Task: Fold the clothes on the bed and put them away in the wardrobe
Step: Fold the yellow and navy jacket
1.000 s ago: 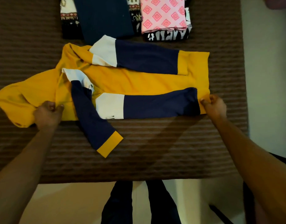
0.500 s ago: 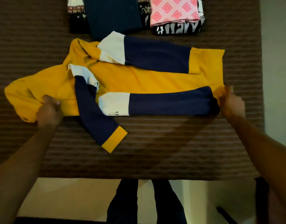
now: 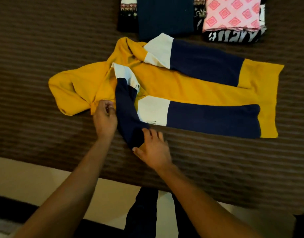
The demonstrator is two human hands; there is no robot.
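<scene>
Yellow/navy/white hoodie [image 3: 182, 86] lies part-folded on brown striped bedspread [image 3: 44, 40] w/ folded clothes stack [image 3: 230, 14] behind it; left hand [image 3: 104, 119] pinches its yellow edge by the hood, right hand [image 3: 154, 152], fingers spread, rests on navy sleeve cuff.

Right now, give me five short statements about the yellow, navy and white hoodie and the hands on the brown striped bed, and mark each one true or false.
1. The left hand pinches yellow fabric of the yellow, navy and white hoodie near its hood. True.
2. The right hand holds the hoodie's hem at the far right. False: it is at the cuff end of the loose navy sleeve.
3. A folded pink diamond-patterned cloth lies on top of a black and white garment. True.
4. The hoodie hangs in a wardrobe. False: it lies flat on the brown striped bed.
5. Both navy sleeves lie straight across the body. False: one trails toward the bed's near edge.
</scene>
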